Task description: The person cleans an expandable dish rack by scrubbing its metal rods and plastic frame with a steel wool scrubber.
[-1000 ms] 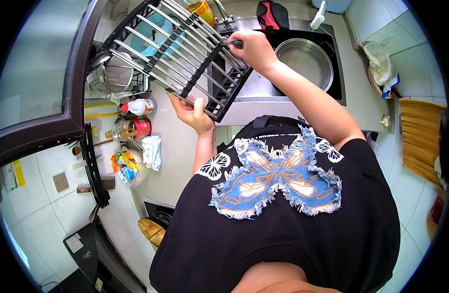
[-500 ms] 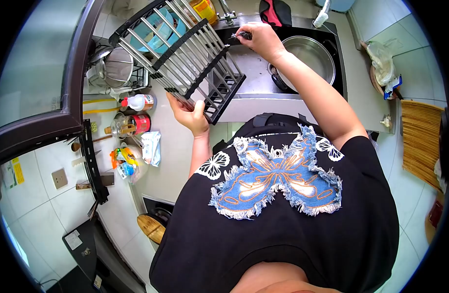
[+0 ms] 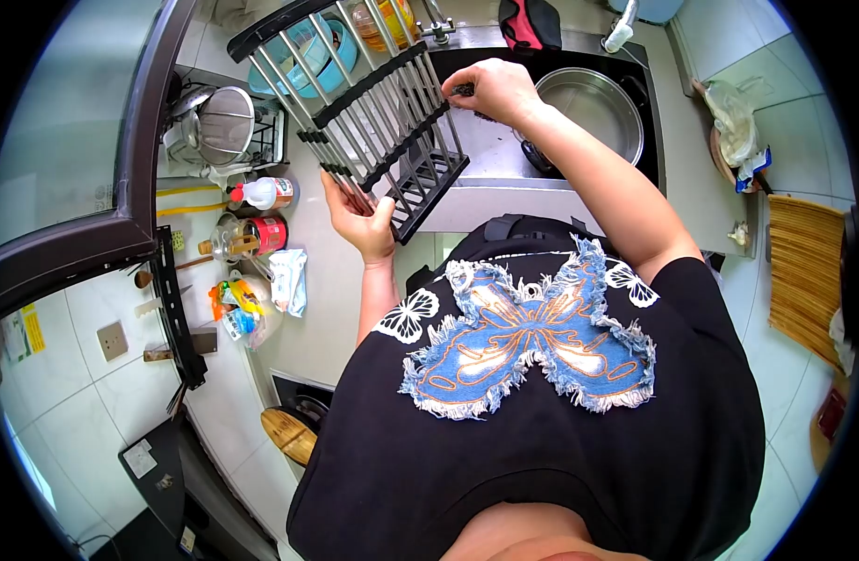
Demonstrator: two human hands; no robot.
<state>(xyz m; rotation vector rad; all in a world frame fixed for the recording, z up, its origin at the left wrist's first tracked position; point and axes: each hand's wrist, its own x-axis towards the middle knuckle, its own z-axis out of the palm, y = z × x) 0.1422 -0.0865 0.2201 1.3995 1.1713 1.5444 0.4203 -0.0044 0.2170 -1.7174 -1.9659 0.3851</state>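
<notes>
A slatted metal drying rack (image 3: 372, 86) with black plastic bars is held tilted over the left part of the sink. My left hand (image 3: 362, 224) grips its lower near corner, fingers wrapped around the edge. At the rack's right side is my right hand (image 3: 493, 91), closed in a pinch on a small dark wad that looks like a steel wool scrubber (image 3: 462, 90). The wad is close to the rack's end bars; I cannot tell if it touches them. Below and to the right, a round steel pan (image 3: 588, 117) with a black handle rests in the sink (image 3: 490, 161).
Blue basins (image 3: 331, 70) and a yellow-orange bottle (image 3: 385, 26) stand behind the rack. A faucet (image 3: 618, 33) and a black-red cloth item (image 3: 529, 23) are at the back. Bottles, including a red-capped one (image 3: 266, 194), line the left counter beside a strainer (image 3: 227, 124).
The rack has shifted slightly right and turned a little more upright. My right hand has moved slightly down and left, keeping the wad near the rack's end bars.
</notes>
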